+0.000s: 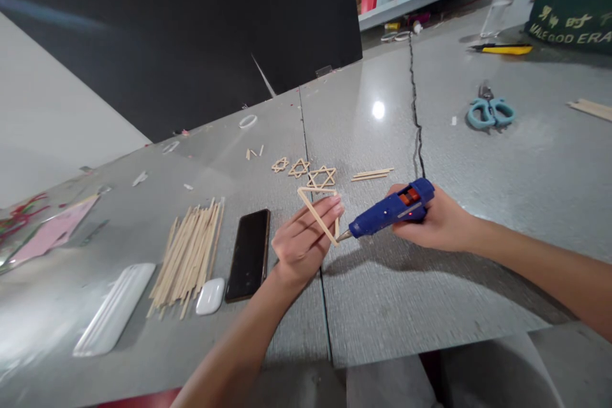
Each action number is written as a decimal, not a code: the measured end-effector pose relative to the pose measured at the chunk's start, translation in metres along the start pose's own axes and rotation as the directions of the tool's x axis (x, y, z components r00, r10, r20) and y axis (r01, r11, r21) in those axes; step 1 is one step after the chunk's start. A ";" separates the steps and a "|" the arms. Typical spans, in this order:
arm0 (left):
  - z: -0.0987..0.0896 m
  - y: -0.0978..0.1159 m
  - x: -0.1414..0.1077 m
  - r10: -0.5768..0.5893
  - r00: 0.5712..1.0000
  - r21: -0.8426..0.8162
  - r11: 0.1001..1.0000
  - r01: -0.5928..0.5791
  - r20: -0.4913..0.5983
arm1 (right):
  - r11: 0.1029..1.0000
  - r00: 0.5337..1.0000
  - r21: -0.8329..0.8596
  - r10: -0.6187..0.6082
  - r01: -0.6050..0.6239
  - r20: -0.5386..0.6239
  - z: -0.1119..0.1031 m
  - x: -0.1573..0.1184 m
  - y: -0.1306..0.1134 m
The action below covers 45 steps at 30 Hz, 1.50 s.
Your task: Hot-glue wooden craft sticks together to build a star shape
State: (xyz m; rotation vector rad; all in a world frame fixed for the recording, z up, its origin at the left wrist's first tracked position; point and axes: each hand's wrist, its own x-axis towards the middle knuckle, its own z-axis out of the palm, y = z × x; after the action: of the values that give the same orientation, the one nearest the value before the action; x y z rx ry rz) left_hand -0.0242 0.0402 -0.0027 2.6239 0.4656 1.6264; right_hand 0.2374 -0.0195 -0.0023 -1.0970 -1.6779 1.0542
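My left hand [302,239] holds a triangle of thin wooden sticks [310,207] above the table, with the fingers behind it. My right hand [444,220] is wrapped round the handle of a blue hot glue gun [382,214]. The gun's metal nozzle touches or nearly touches the triangle's lower corner, and a small red light glows on its side. Just beyond the triangle lie three wooden stick stars, a small one [280,164], a medium one [299,167] and a larger one [322,176]. A few loose sticks [373,174] lie to their right.
Left of my arm are a black phone [248,255], a white case [210,296], a pile of wooden sticks [189,255] and a white packet [115,309]. Blue-handled scissors [491,111] and a yellow cutter [507,49] lie at right. A black board [191,25] stands behind.
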 end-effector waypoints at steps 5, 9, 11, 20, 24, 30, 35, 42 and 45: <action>0.000 0.000 0.000 -0.003 1.000 0.016 1.000 0.004 -0.014 | 0.999 1.000 0.013 0.030 -0.030 -0.004 -0.001 0.000 -0.004; 0.001 0.000 0.000 -0.016 1.000 0.030 0.999 0.017 -0.018 | 1.000 1.000 -0.009 0.002 -0.002 0.003 0.000 0.000 -0.005; 0.002 0.000 0.000 -0.023 0.999 0.028 0.999 0.024 -0.038 | 1.000 1.000 -0.004 0.002 -0.002 0.011 0.001 0.000 -0.006; 0.008 -0.004 -0.002 -0.355 0.930 -0.075 0.934 0.349 -0.093 | 0.976 0.920 0.216 0.087 -0.003 -0.382 0.000 0.005 -0.008; 0.013 -0.003 -0.003 -0.632 0.772 -0.286 0.753 0.592 -0.066 | 0.888 0.818 0.455 0.211 0.068 -0.535 -0.011 0.014 -0.006; 0.010 0.005 0.010 -0.835 0.500 -0.545 0.315 0.777 0.230 | 0.798 0.753 0.594 0.330 0.101 -0.570 -0.029 0.023 -0.007; 0.006 0.007 0.011 -0.793 0.401 -0.623 0.034 0.781 0.459 | 0.796 0.766 0.605 0.394 -0.008 -0.508 -0.026 0.025 -0.003; -0.003 0.021 0.009 -0.558 0.368 -0.553 -0.205 0.808 0.744 | 0.990 0.832 0.124 0.126 -0.069 -0.540 -0.008 0.015 0.003; -0.005 0.024 0.007 -0.489 0.369 -0.522 -0.225 0.822 0.791 | 0.999 0.850 0.021 -0.014 0.030 -0.527 -0.006 0.008 0.003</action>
State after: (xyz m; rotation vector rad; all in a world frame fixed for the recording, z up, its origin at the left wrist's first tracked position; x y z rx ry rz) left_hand -0.0198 0.0180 0.0102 1.0759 0.5397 0.5815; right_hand 0.2413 -0.0106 -0.0015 -1.2122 -1.2221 0.6713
